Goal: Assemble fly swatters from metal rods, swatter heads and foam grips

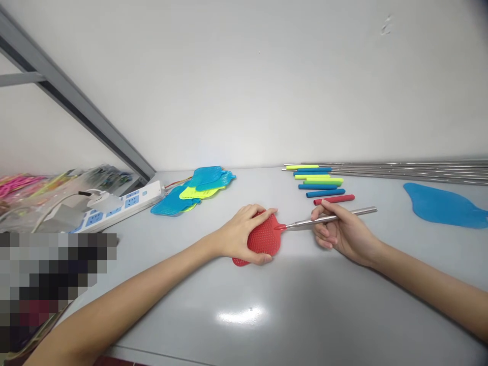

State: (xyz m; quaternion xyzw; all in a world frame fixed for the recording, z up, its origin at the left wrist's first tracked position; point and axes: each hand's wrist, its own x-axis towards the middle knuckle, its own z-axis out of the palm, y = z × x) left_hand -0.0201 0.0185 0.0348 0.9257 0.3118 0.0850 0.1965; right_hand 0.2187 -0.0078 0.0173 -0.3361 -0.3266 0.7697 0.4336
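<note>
My left hand (pixel 242 234) grips a red perforated fly swatter head (pixel 266 236), thumb along the near edge and fingers over the far edge. The neck of the head points right and meets a slim silver telescopic rod (pixel 362 211). Around the middle of that rod my right hand (pixel 343 231) is closed, with the rod's far end sticking out past it. Just beyond the right hand lies a red grip tube (pixel 334 200). Behind it are several blue, yellow and green tubes (pixel 326 193) in a loose row.
Blue and yellow swatter heads (pixel 202 190) lie piled at the back left, beside a white power strip (pixel 131 203). Long metal rods (pixel 412 170) lie along the wall. A blue swatter-shaped piece (pixel 444 206) is at right. Bagged items (pixel 87 178) sit at far left, near a grey metal post (pixel 84 101).
</note>
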